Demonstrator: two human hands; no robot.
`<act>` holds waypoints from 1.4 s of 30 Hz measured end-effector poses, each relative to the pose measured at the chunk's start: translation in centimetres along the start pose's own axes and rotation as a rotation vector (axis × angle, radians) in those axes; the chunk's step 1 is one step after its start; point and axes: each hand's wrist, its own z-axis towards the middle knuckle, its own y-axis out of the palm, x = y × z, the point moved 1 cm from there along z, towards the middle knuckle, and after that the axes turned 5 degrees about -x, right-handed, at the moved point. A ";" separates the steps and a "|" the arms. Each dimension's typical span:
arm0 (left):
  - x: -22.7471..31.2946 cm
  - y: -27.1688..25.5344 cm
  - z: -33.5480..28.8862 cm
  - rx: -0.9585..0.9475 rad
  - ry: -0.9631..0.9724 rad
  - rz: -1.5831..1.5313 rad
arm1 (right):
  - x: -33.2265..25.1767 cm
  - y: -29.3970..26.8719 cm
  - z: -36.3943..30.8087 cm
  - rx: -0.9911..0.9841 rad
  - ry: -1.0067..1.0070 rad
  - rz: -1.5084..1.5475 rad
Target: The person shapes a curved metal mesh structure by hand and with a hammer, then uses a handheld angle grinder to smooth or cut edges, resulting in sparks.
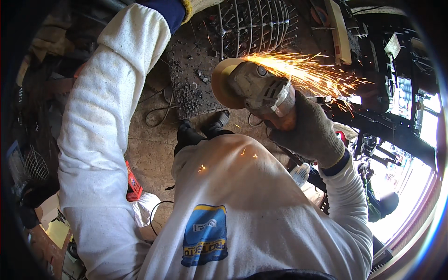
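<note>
My right hand (310, 133), in a grey knit work glove, is closed around the body of an angle grinder (263, 88). The grinder's round tan disc (224, 84) faces left. Orange sparks (303, 72) stream from the disc's upper edge toward the right; the spot it touches cannot be made out. My left arm reaches up along the left side to the top edge. Only the cuff and a pale strip of my left hand's glove (201, 4) show there, and the fingers lie out of view. Beyond the grinder is a grille of curved metal bars (252, 28).
A dark work plate (186, 70) strewn with metal bits lies ahead of my feet (215, 123). Left of me are a red box (133, 184) and a white bag (146, 208). Dark metal framework (373, 119) stands at right, with another person (385, 205) near the bright opening.
</note>
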 end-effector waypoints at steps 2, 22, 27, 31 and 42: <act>0.0 -0.3 0.6 -0.042 -0.024 -0.008 | 1.1 0.1 0.1 -0.018 -0.026 0.013; -3.4 3.3 5.1 -0.211 -0.143 -0.631 | 1.4 -1.4 0.0 -0.085 0.028 -0.087; 0.6 0.4 0.3 -0.074 -0.096 -0.078 | 1.8 -1.4 0.3 -0.095 -0.026 -0.081; -0.5 1.1 1.2 -0.104 -0.068 -0.116 | 1.6 -1.6 0.2 -0.118 0.008 -0.093; -1.3 1.4 2.2 -0.216 -0.137 -0.742 | 1.1 -1.6 0.1 -0.138 0.086 -0.152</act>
